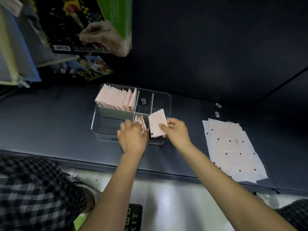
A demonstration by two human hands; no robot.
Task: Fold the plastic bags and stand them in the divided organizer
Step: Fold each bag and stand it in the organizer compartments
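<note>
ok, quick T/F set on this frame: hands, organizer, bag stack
1. The right hand pinches a folded bag. True.
2. The far-left compartment of the organizer holds no bags. False: a full row of folded bags stands in it.
3. The left hand touches the few bags standing in a near compartment. True.
4. The unfolded bags lie left of the organizer. False: they lie flat to its right.
5. Both hands hold the folded bag. False: only the right does.
</note>
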